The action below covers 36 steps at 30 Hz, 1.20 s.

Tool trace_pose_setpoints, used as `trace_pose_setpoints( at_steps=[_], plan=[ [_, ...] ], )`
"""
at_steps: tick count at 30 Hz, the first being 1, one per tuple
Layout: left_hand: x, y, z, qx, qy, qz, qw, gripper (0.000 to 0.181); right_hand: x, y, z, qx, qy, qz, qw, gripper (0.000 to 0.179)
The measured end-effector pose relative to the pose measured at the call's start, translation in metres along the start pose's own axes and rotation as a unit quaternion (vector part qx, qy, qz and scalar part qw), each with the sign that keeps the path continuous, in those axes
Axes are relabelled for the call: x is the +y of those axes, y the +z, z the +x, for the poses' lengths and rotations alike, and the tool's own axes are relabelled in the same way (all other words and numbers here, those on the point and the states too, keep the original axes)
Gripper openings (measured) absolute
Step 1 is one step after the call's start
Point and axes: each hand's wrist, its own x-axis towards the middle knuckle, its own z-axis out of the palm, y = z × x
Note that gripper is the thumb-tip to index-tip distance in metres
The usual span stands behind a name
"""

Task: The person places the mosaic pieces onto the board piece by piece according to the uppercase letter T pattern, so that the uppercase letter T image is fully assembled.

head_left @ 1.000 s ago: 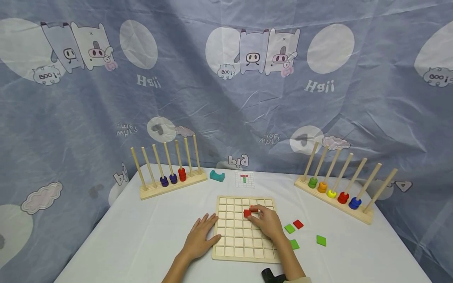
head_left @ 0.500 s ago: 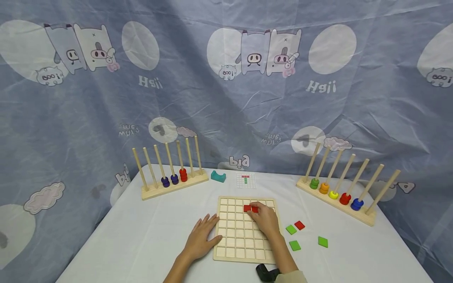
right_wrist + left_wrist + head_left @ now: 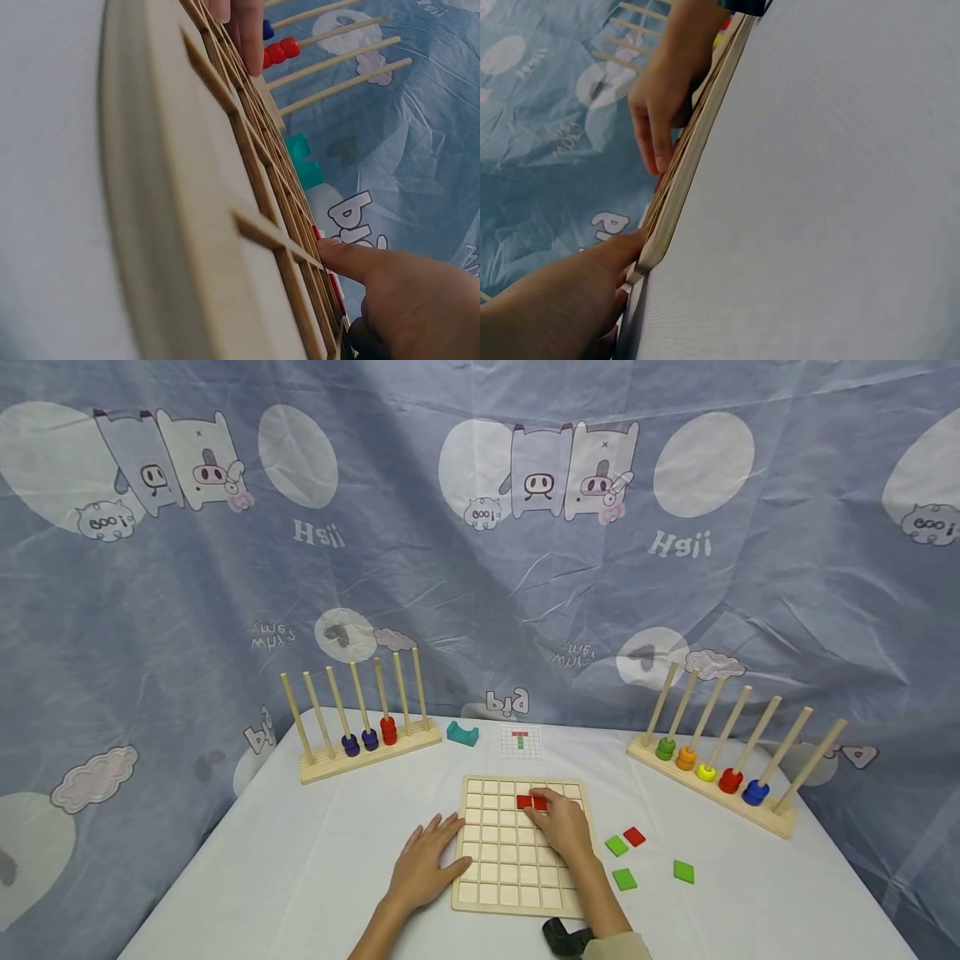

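A square wooden grid board lies on the white table. In its upper part, two red square tiles sit side by side, the left red tile fully in sight and the right red tile partly covered by fingers. My right hand reaches over the board, thumb and index finger around the right tile's near and far edges. The right wrist view shows the thumb right at the red tiles. At the board's left edge my left hand rests with spread fingers, its thumb touching the frame.
Right of the board lie a loose red tile and several green tiles. Behind it are a printed grid card with a red-and-green T and a teal block. Peg racks with beads stand at left and right.
My right hand has set the left red tile into line with the other, shifting it slightly away from me. The left hand keeps its place. The last half second shows almost no motion.
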Motion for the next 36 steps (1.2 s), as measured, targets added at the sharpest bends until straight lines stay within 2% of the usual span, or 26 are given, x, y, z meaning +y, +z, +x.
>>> trace_pose_setpoints(
  at_steps=[4, 10, 12, 20, 26, 30, 36],
  plan=[
    [0.002, 0.001, 0.000, 0.002, -0.021, 0.020, 0.9996, 0.059, -0.004, -0.003, -0.001, 0.007, -0.001, 0.025, 0.9997, 0.034],
    [-0.001, 0.001, 0.000, 0.006, 0.020, 0.038, 0.9990, 0.049, -0.004, -0.008, -0.003, 0.020, -0.001, 0.041, 0.9989, 0.030],
    [-0.002, 0.001, 0.000, 0.011, 0.025, 0.038, 0.9989, 0.046, -0.003, -0.009, -0.003, 0.019, 0.005, 0.042, 0.9989, 0.030],
    [0.002, 0.002, 0.005, 0.054, 0.007, 0.047, 0.9974, 0.043, 0.000, -0.014, -0.003, 0.028, 0.006, 0.054, 0.9981, 0.029],
    [0.004, 0.004, 0.010, 0.079, -0.001, 0.067, 0.9946, 0.044, 0.001, -0.023, -0.004, 0.007, 0.028, 0.059, 0.9979, 0.031],
    [-0.001, 0.007, 0.011, 0.078, 0.011, 0.043, 0.9959, 0.044, 0.006, -0.032, -0.007, -0.007, 0.032, 0.060, 0.9976, 0.033],
    [-0.006, 0.008, 0.011, 0.053, 0.012, -0.008, 0.9985, 0.044, 0.022, -0.051, -0.017, -0.020, 0.024, 0.044, 0.9985, 0.033]
  ],
)
